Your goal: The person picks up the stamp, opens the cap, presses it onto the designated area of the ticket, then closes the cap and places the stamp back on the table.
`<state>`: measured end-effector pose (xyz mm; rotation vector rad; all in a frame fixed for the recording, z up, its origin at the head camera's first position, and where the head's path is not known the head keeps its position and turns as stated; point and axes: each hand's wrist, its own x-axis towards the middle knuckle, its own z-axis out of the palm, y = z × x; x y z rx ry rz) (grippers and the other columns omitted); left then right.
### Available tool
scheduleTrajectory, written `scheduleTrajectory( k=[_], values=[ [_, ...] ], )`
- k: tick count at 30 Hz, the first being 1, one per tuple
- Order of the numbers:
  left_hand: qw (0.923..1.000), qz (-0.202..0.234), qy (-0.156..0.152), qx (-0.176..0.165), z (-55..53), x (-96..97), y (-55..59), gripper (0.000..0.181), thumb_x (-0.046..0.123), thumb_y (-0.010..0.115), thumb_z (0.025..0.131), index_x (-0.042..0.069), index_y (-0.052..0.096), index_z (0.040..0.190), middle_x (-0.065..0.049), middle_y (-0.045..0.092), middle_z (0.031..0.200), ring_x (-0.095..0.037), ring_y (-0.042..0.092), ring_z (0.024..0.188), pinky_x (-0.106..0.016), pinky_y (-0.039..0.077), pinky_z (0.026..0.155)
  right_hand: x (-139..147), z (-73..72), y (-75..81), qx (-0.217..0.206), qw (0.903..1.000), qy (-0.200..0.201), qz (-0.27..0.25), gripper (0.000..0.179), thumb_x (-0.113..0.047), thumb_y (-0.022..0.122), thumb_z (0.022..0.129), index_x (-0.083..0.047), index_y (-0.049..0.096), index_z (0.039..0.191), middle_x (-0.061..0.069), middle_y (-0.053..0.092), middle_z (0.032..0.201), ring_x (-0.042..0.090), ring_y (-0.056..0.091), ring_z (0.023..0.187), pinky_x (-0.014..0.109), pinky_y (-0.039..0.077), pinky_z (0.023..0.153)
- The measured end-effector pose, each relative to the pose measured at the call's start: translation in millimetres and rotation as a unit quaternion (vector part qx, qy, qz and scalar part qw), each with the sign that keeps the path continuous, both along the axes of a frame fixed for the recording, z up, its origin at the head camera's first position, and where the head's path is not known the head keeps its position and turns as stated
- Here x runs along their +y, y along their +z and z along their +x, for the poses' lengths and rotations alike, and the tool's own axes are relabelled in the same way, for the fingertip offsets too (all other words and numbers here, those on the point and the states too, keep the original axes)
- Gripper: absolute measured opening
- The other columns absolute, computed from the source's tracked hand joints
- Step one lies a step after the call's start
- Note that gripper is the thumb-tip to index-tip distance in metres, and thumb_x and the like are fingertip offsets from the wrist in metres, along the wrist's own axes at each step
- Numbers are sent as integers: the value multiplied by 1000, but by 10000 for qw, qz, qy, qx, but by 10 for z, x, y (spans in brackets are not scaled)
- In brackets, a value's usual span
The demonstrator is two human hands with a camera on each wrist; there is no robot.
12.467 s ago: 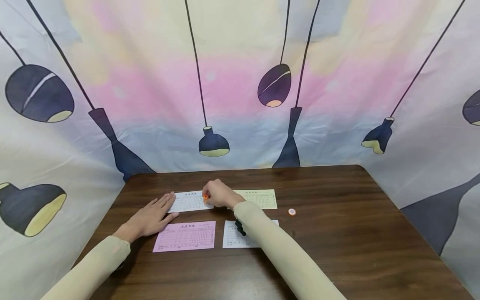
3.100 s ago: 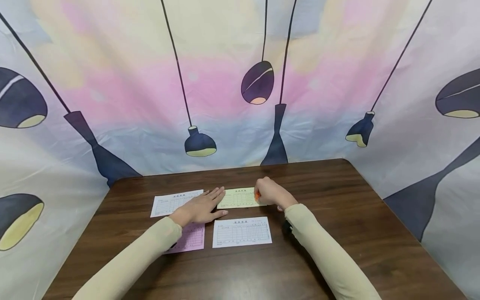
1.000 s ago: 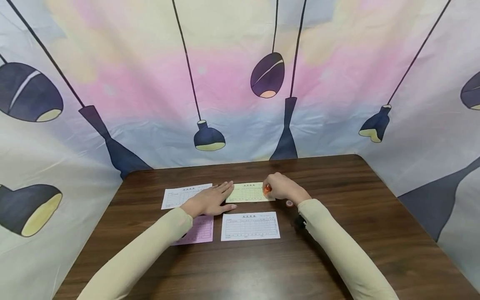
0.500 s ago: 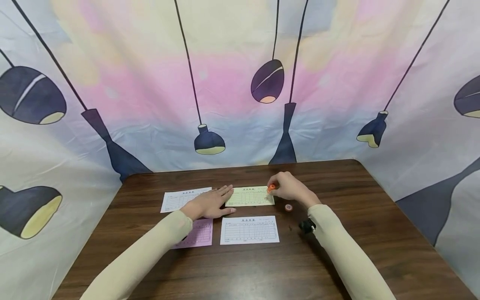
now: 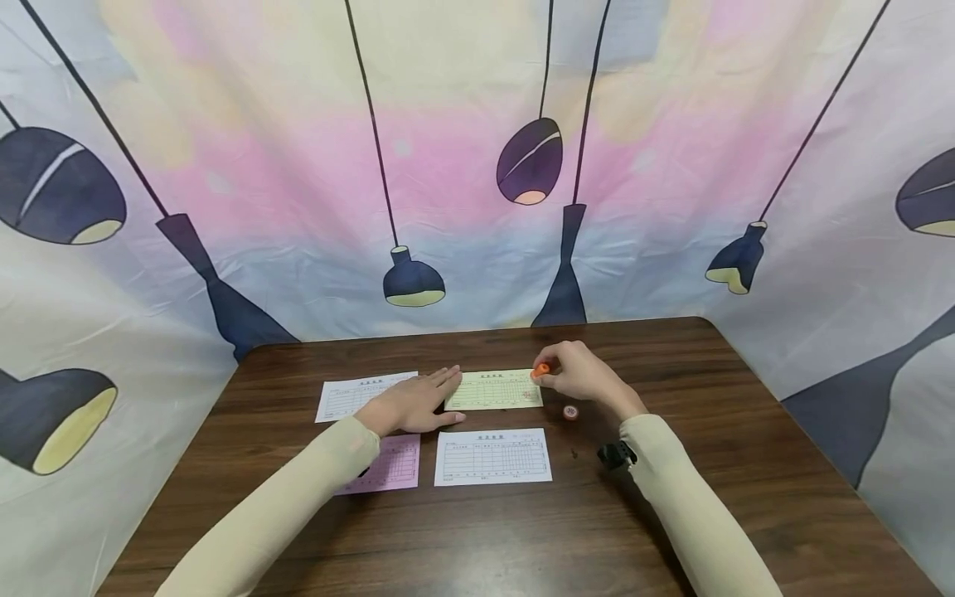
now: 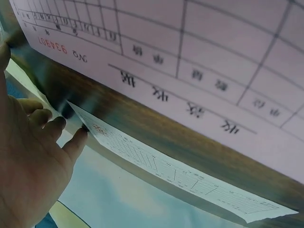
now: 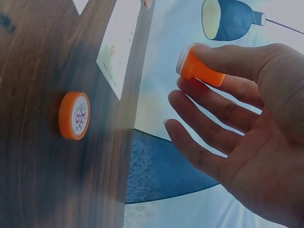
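Note:
My right hand (image 5: 580, 373) pinches a small orange stamp (image 7: 202, 68) between thumb and fingers, its white end facing away from the palm. The stamp is held up by the right edge of the yellow receipt slip (image 5: 485, 391), which bears a red stamp mark (image 5: 528, 395). On the table nearby lies the stamp's round orange cap (image 7: 74, 115), a character on its white top. My left hand (image 5: 410, 404) rests with straight fingers by the yellow slip's left edge, covering part of the back white slip (image 5: 351, 399). That slip shows a red mark in the left wrist view.
A pink slip (image 5: 399, 464), partly hidden by the left forearm, lies on the dark wooden table (image 5: 492, 539). Beside it is a front white slip (image 5: 492, 458). A printed curtain (image 5: 321, 207) hangs behind the table edge.
Both hands have moved right from the back white slip to the yellow one. Within the last second the right hand has lifted the stamp off the yellow slip, and a red mark now shows there.

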<state>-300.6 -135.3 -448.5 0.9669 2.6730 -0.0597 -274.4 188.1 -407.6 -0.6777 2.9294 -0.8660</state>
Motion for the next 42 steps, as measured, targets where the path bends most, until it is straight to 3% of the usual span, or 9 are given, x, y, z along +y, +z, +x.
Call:
scheduleTrajectory(
  k=[6,12,17,25,32,42],
  values=[
    [9995,256,3,181,26,-54,-7,78,64,25,110,14,16,170,-7,11,179,-28,16,166,-53,16,136,-10,27,8,72,9999,40,-133,11,-19,75,98,-14,80,108,0,77,96,10,63,79,30,54,74],
    [9972,688,254,160,146,-211,94,75,58,29,112,10,19,169,-12,17,178,-34,19,165,-56,18,135,-24,81,57,109,9996,121,-210,17,-20,73,100,-12,79,114,2,76,99,11,57,72,27,47,67],
    [9948,869,485,221,267,-395,147,78,61,28,111,9,21,169,-14,22,176,-42,19,163,-60,20,133,-66,164,123,186,9993,125,-293,22,-19,72,101,-10,78,119,5,77,105,12,59,75,28,50,69],
    [9946,901,392,344,601,-621,112,78,61,31,111,5,31,165,-19,31,172,-44,28,160,-60,27,130,-116,289,162,132,9990,137,-394,25,-22,69,103,-11,75,125,3,78,111,10,69,91,33,59,79],
    [9931,894,115,752,885,-735,145,71,53,38,112,1,40,161,-21,42,166,-47,40,154,-59,37,125,-131,342,198,149,9982,318,-478,27,-22,68,104,-9,74,126,2,77,109,8,69,89,33,59,79],
    [9884,903,489,1122,1157,-988,187,69,54,42,111,0,52,153,-22,56,155,-41,57,142,-57,47,117,-273,404,219,472,9961,666,-333,28,-21,68,104,-6,74,126,4,77,108,11,70,92,34,60,84]
  ],
)
